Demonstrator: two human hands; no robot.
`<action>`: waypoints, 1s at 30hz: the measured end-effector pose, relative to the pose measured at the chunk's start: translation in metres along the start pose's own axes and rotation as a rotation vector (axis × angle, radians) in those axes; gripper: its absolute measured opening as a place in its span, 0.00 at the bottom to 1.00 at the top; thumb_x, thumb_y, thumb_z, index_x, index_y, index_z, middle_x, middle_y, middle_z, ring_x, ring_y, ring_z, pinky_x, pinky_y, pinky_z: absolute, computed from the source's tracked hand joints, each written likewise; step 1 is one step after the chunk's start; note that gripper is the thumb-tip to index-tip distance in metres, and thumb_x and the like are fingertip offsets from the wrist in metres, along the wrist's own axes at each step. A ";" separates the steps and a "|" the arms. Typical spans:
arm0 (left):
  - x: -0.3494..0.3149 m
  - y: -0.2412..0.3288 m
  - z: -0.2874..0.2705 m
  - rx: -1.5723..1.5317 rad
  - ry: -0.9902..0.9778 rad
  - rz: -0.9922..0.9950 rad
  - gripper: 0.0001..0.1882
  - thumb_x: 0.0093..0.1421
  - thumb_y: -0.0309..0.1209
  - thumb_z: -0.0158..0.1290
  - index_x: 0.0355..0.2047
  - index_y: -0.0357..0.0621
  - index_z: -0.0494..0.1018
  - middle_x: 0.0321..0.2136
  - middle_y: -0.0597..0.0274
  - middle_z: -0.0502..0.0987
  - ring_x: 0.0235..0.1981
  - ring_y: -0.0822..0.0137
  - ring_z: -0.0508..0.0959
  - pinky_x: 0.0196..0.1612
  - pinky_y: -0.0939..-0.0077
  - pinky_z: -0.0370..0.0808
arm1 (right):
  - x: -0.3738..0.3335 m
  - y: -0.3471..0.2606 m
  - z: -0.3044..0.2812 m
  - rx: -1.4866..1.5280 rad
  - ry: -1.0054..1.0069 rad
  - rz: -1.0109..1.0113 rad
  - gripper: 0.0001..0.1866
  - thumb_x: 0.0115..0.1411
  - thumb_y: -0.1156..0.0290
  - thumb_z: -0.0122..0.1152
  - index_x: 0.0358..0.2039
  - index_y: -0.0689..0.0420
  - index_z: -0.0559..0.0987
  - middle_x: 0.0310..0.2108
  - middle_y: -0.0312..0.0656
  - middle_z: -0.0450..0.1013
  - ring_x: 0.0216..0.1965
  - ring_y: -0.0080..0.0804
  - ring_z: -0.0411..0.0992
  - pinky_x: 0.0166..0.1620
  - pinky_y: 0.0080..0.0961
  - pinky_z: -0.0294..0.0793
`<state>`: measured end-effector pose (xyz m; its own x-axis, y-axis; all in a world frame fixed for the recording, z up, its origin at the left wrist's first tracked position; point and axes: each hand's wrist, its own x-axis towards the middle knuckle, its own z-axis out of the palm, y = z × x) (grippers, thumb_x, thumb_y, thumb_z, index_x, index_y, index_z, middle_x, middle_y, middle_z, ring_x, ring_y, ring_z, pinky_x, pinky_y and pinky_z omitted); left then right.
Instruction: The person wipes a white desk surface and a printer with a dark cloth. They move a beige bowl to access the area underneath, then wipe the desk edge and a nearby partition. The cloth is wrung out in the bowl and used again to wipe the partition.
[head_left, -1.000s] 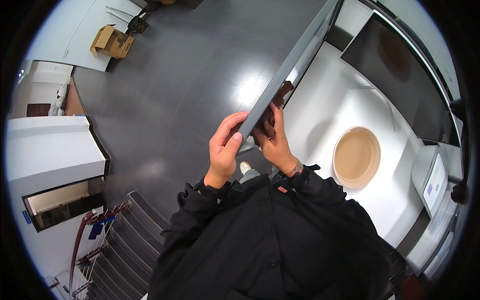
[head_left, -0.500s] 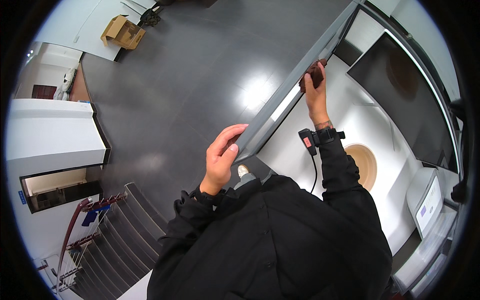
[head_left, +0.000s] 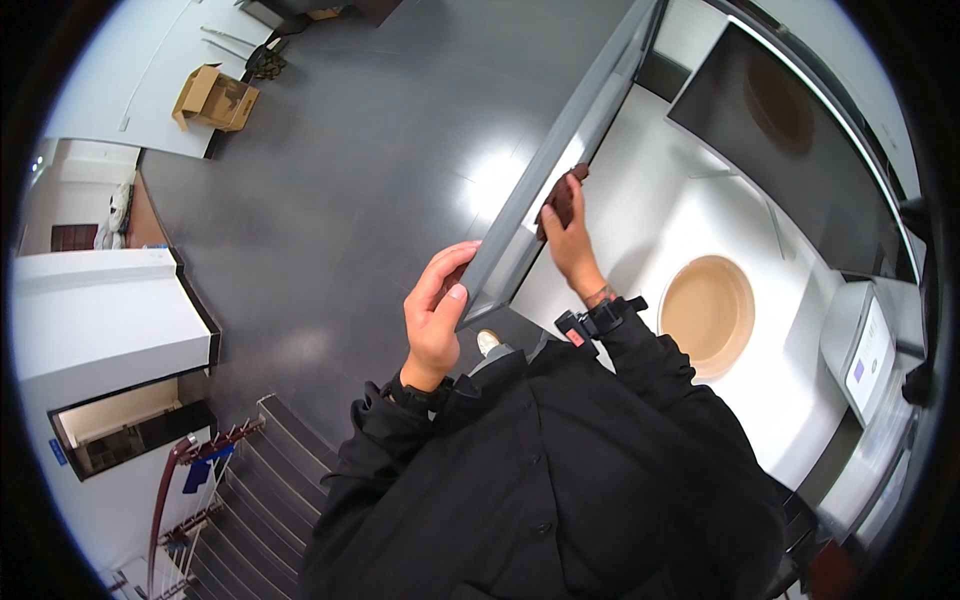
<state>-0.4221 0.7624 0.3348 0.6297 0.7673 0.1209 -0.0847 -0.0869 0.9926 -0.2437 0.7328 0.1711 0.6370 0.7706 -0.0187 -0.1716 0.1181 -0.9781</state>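
A grey-framed partition panel runs along the left edge of a white desk. My left hand grips its near end, with the fingers bent along the outer side and the thumb by the top edge. On the desk side, my right hand holds a dark brown cloth against the panel's inner face. Part of the cloth is covered by my fingers. To the right of my right wrist, a round beige basin sits on the desk; what it contains cannot be made out.
A large dark monitor stands at the desk's far right, and a white device with a screen is nearer on the right. Stairs with a dark red handrail descend at lower left. An opened cardboard box lies far left.
My right hand and the cloth have slid along the panel toward me and to the left. My left hand stays at the panel's end. The view has shifted slightly, showing more of the basin.
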 end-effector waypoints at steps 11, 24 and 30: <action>0.000 0.000 -0.004 -0.039 -0.075 0.001 0.20 0.56 0.25 0.40 0.49 0.29 0.65 0.50 0.52 0.66 0.52 0.63 0.66 0.57 0.70 0.60 | -0.107 -0.015 0.044 -0.144 -0.122 0.070 0.35 0.59 0.69 0.51 0.61 0.63 0.46 0.57 0.51 0.53 0.60 0.37 0.51 0.60 0.30 0.50; 0.003 -0.006 0.003 0.039 -0.072 0.015 0.24 0.54 0.27 0.38 0.51 0.28 0.63 0.49 0.50 0.68 0.52 0.63 0.66 0.56 0.71 0.60 | -0.113 0.014 0.045 -0.375 -0.041 -0.146 0.34 0.55 0.80 0.49 0.60 0.62 0.47 0.58 0.55 0.51 0.63 0.46 0.48 0.62 0.32 0.47; 0.002 -0.008 0.007 0.035 -0.003 -0.005 0.24 0.54 0.28 0.38 0.51 0.27 0.62 0.48 0.48 0.68 0.49 0.62 0.68 0.52 0.69 0.65 | -0.051 0.051 0.012 -0.031 0.093 0.061 0.30 0.56 0.79 0.47 0.59 0.58 0.52 0.52 0.47 0.59 0.51 0.36 0.62 0.50 0.28 0.64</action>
<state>-0.4152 0.7603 0.3271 0.6327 0.7657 0.1156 -0.0540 -0.1053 0.9930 -0.2940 0.7070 0.1251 0.6930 0.7144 -0.0965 -0.1901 0.0520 -0.9804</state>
